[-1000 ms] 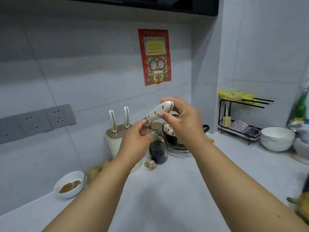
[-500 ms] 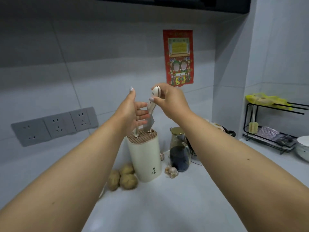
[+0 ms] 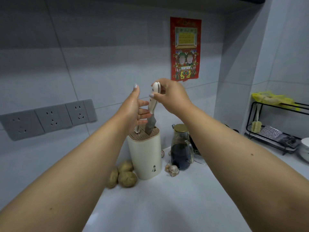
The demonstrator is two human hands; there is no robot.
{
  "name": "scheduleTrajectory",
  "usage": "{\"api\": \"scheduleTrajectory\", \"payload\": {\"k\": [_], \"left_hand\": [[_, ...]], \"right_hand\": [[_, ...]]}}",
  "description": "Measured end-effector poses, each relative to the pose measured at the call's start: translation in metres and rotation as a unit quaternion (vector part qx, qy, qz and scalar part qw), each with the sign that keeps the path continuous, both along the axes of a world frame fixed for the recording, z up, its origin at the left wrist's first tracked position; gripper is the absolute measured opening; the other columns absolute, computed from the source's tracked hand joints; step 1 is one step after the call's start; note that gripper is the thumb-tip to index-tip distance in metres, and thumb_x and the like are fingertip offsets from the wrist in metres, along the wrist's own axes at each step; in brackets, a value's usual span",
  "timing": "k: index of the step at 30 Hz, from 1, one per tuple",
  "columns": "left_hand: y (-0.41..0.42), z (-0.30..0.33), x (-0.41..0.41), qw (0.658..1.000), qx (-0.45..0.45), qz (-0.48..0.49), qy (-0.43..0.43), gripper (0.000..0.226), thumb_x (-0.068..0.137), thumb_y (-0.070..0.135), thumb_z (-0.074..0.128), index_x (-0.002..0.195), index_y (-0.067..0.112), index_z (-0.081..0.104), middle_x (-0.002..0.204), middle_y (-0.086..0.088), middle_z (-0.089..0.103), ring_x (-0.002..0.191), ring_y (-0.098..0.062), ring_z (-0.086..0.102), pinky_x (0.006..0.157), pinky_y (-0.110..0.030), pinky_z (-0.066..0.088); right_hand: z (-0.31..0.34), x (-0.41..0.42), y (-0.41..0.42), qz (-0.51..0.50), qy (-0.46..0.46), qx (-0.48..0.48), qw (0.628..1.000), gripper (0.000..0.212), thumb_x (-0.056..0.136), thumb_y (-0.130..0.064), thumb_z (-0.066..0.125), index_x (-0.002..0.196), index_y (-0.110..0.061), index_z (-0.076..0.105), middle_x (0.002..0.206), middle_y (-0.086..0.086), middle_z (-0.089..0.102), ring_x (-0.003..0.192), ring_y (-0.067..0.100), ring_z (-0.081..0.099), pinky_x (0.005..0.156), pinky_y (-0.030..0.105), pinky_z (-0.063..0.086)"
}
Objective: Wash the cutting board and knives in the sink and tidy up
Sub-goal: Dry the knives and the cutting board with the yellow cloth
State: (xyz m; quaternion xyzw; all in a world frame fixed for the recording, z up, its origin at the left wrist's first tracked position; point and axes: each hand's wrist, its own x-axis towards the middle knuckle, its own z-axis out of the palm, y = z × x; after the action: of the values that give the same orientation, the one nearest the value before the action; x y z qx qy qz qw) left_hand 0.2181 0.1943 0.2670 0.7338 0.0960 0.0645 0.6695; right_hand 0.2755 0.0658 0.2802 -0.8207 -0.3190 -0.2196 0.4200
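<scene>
Both bare forearms reach forward and up, converging near the middle of the view. The right hand [image 3: 168, 95] is raised highest, thumb and curled fingers pinching a knife handle [image 3: 154, 97] from above. The left hand [image 3: 133, 109] stands beside it, palm turned inward, thumb pointing up, fingers straight and touching the handle's side.

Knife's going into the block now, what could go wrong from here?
1. The left hand is open with its fingers beside the bare blade of the knife; a slip could cut them.
2. The right hand only pinches the handle top, and the hands look wet.
3. The knife block is unheld and may tip toward the glass bottle.
</scene>
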Motion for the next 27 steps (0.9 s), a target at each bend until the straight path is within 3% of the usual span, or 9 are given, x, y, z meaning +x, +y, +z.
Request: {"api": "scheduleTrajectory", "payload": {"k": [5,8,11,13,15,16,19,24,27], "left_hand": [[0.006,-0.027,0.010,0.999,-0.026,0.028,0.013,0.083,0.093,0.068,0.017,0.137,0.004,0.045,0.134,-0.017,0.053,0.122,-0.028,0.053,0.104,-0.045,0.042],[0.008,-0.047,0.011,0.997,-0.003,0.070,0.013,0.055,0.099,0.051,0.031,0.116,0.008,0.060,0.116,-0.012,0.059,0.108,-0.026,0.058,0.093,-0.041,0.045],[0.010,-0.069,0.012,0.986,0.146,0.072,0.034,0.014,0.086,0.028,0.054,0.074,0.022,0.057,0.100,-0.014,0.062,0.090,-0.028,0.058,0.080,-0.038,0.047],[0.014,-0.088,0.016,0.964,0.258,0.045,0.054,0.025,0.090,0.017,0.051,0.067,0.027,0.051,0.097,-0.012,0.063,0.090,-0.028,0.060,0.081,-0.036,0.048],[0.019,-0.103,0.020,0.938,0.340,0.013,0.068,0.022,0.090,0.012,0.047,0.075,0.024,0.059,0.106,-0.009,0.065,0.102,-0.027,0.059,0.088,-0.034,0.048],[0.021,-0.109,0.021,0.926,0.370,-0.001,0.072,0.021,0.088,0.012,0.046,0.090,0.020,0.066,0.113,-0.008,0.065,0.108,-0.027,0.058,0.092,-0.033,0.048],[0.025,-0.125,0.022,0.900,0.430,-0.011,0.076,0.039,0.085,0.014,0.046,0.121,0.017,0.061,0.124,-0.007,0.062,0.114,-0.026,0.055,0.093,-0.031,0.047],[0.022,-0.138,0.023,0.899,0.436,0.043,0.027,0.044,0.087,0.014,0.049,0.129,0.016,0.057,0.133,-0.005,0.057,0.120,-0.025,0.052,0.095,-0.027,0.042],[0.014,-0.138,0.023,0.912,0.401,0.093,0.000,0.040,0.087,0.014,0.051,0.127,0.015,0.060,0.129,-0.006,0.058,0.115,-0.023,0.055,0.094,-0.026,0.041]], "right_hand": [[-0.016,0.021,0.016,0.013,0.040,0.001,0.999,0.028,0.083,-0.023,0.071,0.107,-0.011,0.063,0.093,0.006,0.068,0.086,0.021,0.064,0.080,0.038,0.053],[-0.033,0.039,0.028,0.009,0.068,-0.004,0.998,0.024,0.080,-0.019,0.074,0.097,-0.006,0.065,0.088,0.011,0.068,0.083,0.028,0.064,0.077,0.044,0.053],[-0.054,0.055,0.038,-0.003,0.099,-0.008,0.995,0.023,0.079,-0.017,0.075,0.094,-0.003,0.065,0.089,0.015,0.066,0.083,0.031,0.062,0.075,0.041,0.051],[-0.067,0.062,0.045,-0.008,0.115,-0.003,0.993,0.024,0.080,-0.018,0.074,0.099,-0.007,0.064,0.096,0.013,0.064,0.084,0.027,0.059,0.072,0.033,0.047],[-0.079,0.067,0.052,-0.006,0.123,-0.006,0.992,0.024,0.081,-0.018,0.074,0.101,-0.011,0.062,0.100,0.012,0.061,0.083,0.022,0.056,0.070,0.027,0.040],[-0.084,0.069,0.055,-0.005,0.125,-0.009,0.992,0.024,0.081,-0.018,0.073,0.101,-0.011,0.062,0.102,0.011,0.060,0.083,0.021,0.055,0.070,0.025,0.038],[-0.095,0.074,0.061,-0.006,0.127,-0.016,0.992,0.025,0.081,-0.017,0.073,0.102,-0.009,0.062,0.102,0.010,0.058,0.085,0.022,0.055,0.071,0.026,0.038],[-0.101,0.078,0.063,-0.014,0.109,-0.024,0.994,0.025,0.080,-0.018,0.074,0.099,-0.009,0.063,0.094,0.007,0.057,0.081,0.018,0.051,0.067,0.025,0.032],[-0.097,0.074,0.059,-0.012,0.122,-0.031,0.992,0.042,0.081,-0.020,0.074,0.118,-0.012,0.057,0.094,0.005,0.055,0.084,0.017,0.050,0.071,0.026,0.038]]}}
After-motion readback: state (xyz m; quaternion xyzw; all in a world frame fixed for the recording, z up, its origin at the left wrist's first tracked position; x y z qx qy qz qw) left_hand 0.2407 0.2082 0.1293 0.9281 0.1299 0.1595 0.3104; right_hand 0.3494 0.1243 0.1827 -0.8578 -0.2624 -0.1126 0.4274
